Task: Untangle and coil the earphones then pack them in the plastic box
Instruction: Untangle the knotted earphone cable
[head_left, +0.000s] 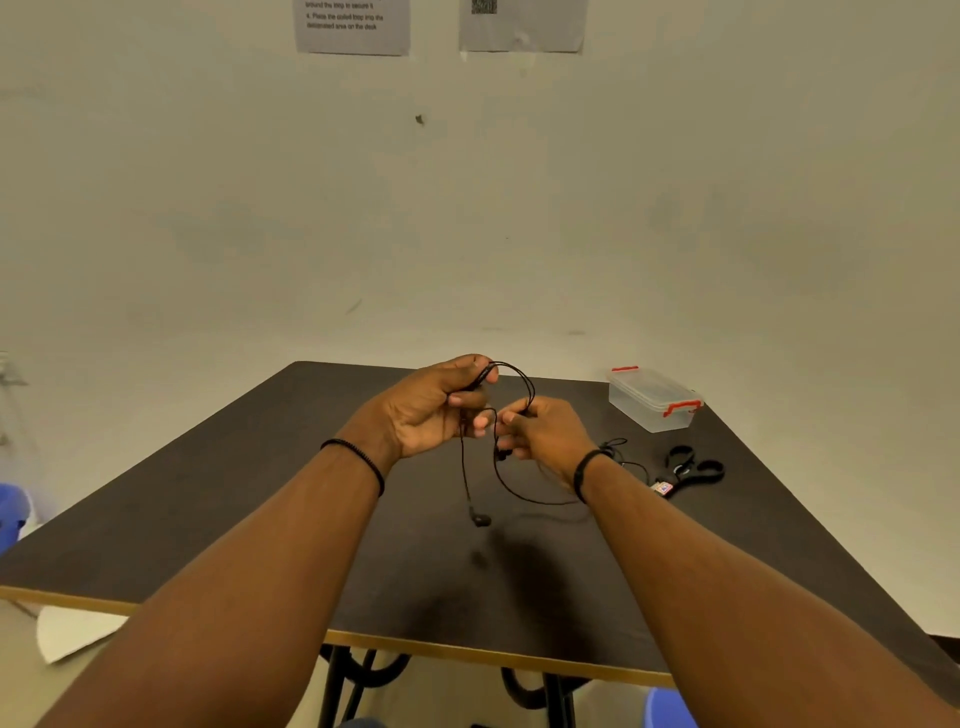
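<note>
Both hands hold the earphones (514, 415) above the counter (260, 519), in front of the box (652, 400). The left hand (436, 410) curls its fingers (467, 400) round a bundle of cord; the right hand (545, 431) pinches the cord just beside it. One earbud (480, 519) dangles below the left hand. The box sits closed, with scissors (693, 470) nearer than it.

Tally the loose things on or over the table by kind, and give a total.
Earphones held in the hands: 1, gripped by the left hand and the right hand
Other cables lying on the table: 1
Plastic boxes with red clips: 1
Scissors: 1
Total: 4
</note>
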